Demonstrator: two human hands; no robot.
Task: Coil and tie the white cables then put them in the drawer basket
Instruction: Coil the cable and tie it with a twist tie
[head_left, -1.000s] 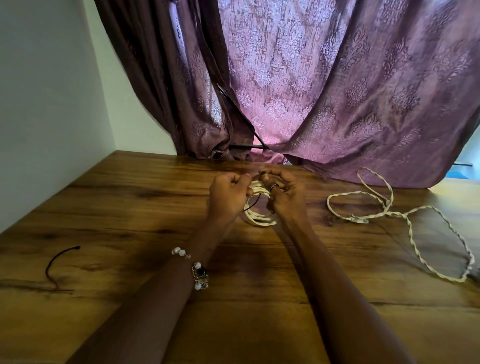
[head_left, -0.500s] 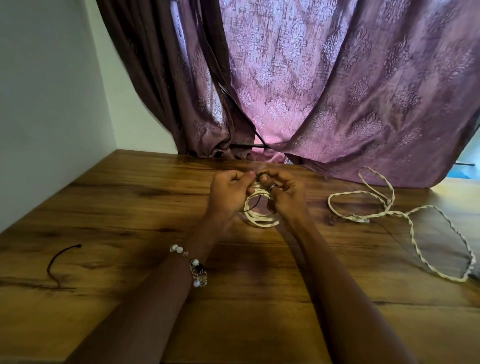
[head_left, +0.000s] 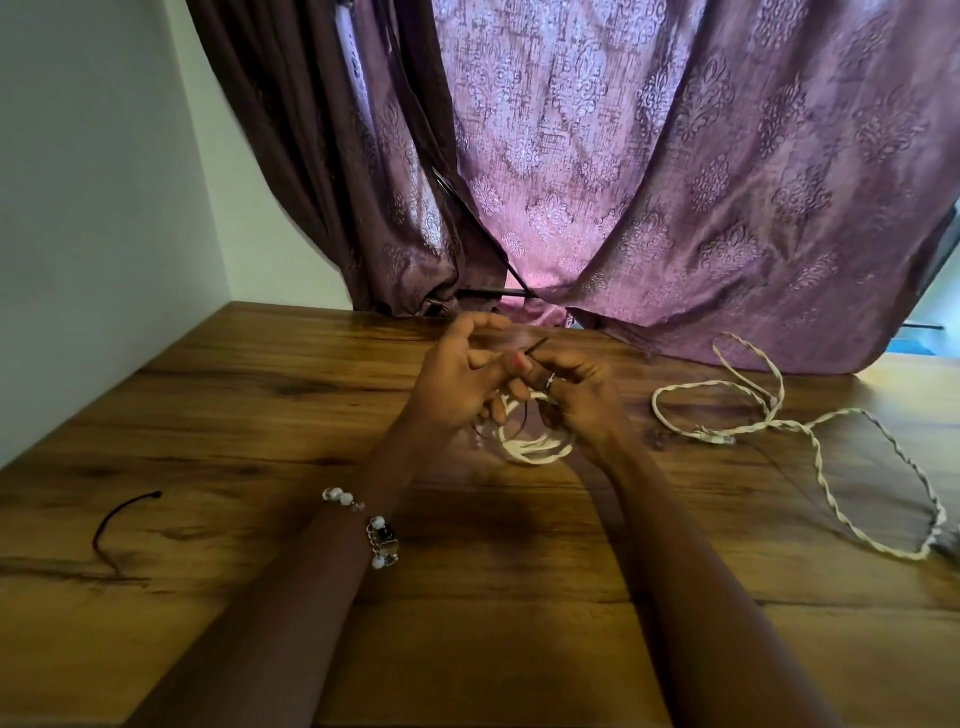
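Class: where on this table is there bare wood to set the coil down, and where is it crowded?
Bare table lies between the wall and the left hand, and near the front edge between the tie and the loose cable. The right side, around that cable, is crowded.

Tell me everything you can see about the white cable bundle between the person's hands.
The coiled white cable is a small round bundle of several cream-white loops lying close together, smooth and plastic-looking. It sits low over the brown wooden table, whether resting on it is unclear. The left hand and right hand cover its upper part, so only the lower arc shows. A thin dark tie crosses the loops, its end sticking up between the fingers, which pinch it.
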